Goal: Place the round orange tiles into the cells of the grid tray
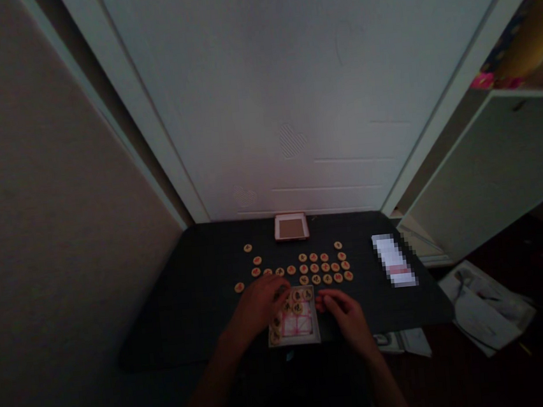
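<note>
Left hand [260,300] over box [302,325], right hand [344,317] just beside it — fingers curled on both, can't tell if holding. Round pieces [297,308] in box beside left fingers — more beyond them on worktop [190,313].

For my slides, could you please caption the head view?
Left hand over a box of round pieces, right hand beside it, dark table beneath.
</note>
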Action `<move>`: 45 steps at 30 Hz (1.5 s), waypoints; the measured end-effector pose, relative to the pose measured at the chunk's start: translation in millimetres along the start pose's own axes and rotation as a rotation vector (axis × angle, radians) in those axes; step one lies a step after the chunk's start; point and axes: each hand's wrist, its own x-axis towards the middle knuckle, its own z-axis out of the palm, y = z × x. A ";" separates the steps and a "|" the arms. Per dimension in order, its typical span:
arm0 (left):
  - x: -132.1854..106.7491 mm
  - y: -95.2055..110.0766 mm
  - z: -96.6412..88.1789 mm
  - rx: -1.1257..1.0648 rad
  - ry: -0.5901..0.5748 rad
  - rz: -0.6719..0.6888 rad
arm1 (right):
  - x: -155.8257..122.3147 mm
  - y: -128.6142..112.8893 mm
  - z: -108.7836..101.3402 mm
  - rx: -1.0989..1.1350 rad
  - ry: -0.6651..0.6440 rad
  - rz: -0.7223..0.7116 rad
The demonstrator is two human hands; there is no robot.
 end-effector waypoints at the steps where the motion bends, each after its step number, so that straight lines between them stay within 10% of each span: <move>1: 0.1 -3.6 -1.3 0.016 0.011 -0.024 | 0.4 0.8 -0.3 -0.004 -0.002 0.000; 24: 24.6 -41.4 -12.1 0.194 0.145 0.040 | -3.5 -1.8 -1.5 -0.124 -0.010 -0.006; 45: 44.3 -39.5 -3.9 0.234 0.023 -0.034 | -3.4 -0.6 -0.8 -0.150 0.001 -0.011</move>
